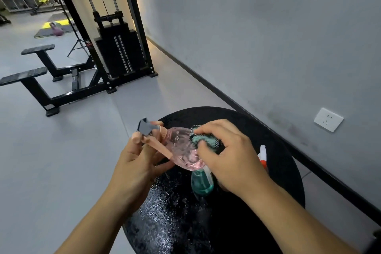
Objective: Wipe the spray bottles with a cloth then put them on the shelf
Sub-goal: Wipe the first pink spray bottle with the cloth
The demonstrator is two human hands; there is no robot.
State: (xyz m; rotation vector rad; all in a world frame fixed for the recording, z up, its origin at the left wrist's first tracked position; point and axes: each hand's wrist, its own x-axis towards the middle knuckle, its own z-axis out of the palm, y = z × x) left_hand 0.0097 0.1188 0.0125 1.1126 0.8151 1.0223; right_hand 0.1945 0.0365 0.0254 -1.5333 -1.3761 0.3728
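The person's left hand [136,163] holds a pink spray bottle [181,148] by its neck and trigger end, with the fingers curled round it. The bottle is tipped on its side in the air, above the far left edge of a round black table [278,150]. Its grey nozzle [145,127] points to the left, away from the table.

Next comes the right hand [228,154]. It presses a green cloth [206,139] against the fat part of the pink bottle, and its fingers are bent round the cloth. So the wiping of this bottle looks to be going on now, not finished.

Just under the hands a teal spray bottle [202,183] stands on the table, near its middle. Farther right, a white and orange spray bottle [262,155] peeks out from behind the right hand (most of it is hidden). Nobody can tell from here if those two are wiped yet.

No bottle is on a shelf, and no shelf shows close by. It looks like an early part of the job, with more wiping and all the putting away left.
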